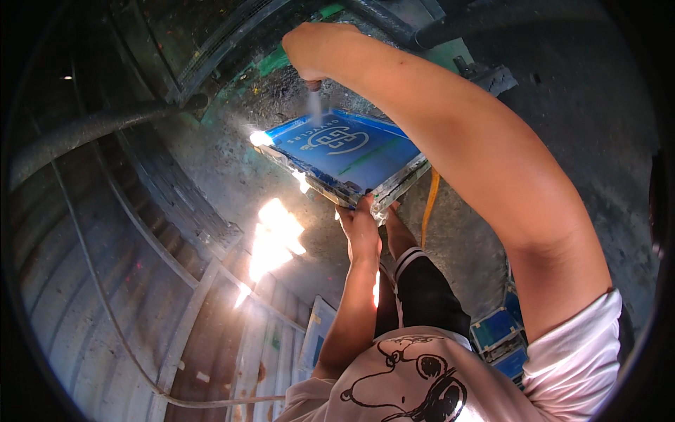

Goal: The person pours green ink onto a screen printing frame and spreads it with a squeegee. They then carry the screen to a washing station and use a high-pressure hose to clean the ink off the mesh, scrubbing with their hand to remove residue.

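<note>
A framed printing screen [351,151] with blue mesh and a pale design on it tilts over wet, dark ground. My left hand [360,221] grips its near edge from below. My right hand [313,53] reaches over the far side, closed around a small nozzle that sprays water [314,105] down onto the mesh. Sunlight glares off the screen's left corner.
A corrugated metal wall [105,281] with a thin hose [126,337] runs along the left. A thick dark pipe [91,126] crosses the upper left. More blue framed screens [503,337] lie at lower right, and one [316,334] leans near my left arm. An orange strap [430,200] hangs below the screen.
</note>
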`<state>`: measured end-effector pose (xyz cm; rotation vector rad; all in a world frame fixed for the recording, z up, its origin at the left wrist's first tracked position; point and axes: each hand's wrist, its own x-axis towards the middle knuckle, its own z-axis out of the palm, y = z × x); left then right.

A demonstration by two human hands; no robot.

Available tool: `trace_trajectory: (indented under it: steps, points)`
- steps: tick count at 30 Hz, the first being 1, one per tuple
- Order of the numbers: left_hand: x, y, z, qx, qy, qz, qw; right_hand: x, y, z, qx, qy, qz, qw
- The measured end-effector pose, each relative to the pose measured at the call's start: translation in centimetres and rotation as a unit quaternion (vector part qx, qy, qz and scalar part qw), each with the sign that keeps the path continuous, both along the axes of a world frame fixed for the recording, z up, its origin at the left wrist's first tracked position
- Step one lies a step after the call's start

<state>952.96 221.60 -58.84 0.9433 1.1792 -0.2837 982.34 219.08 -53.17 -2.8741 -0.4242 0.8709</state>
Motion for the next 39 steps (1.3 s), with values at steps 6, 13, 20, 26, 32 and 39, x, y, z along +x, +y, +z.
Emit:
trace_trajectory:
  steps: [6,13,20,26,32,39]
  points:
    - [-0.5,0.0,-1.3,0.002,-0.033,0.010,0.999,-0.3,-1.0,-0.1,-0.002,0.029,-0.010,1.000]
    - [-0.8,0.1,-1.7,-0.016,-0.032,0.016,0.999,-0.6,-1.6,-0.6,-0.008,0.051,-0.025,0.998]
    - [-1.1,0.4,-2.2,-0.026,-0.027,0.001,0.999,-0.5,-1.7,0.3,-0.021,0.082,-0.038,0.996]
    - [-1.5,0.4,-2.9,-0.024,-0.039,0.002,0.999,-0.1,-2.1,-0.2,-0.030,0.082,-0.038,0.995]
    - [-1.2,0.6,-2.4,-0.029,-0.032,-0.008,0.999,-0.5,-2.5,-0.1,0.002,0.050,-0.043,0.998]
    - [-1.3,0.5,-2.6,-0.008,-0.033,0.008,0.999,-0.3,-3.0,0.2,0.007,0.060,-0.037,0.998]
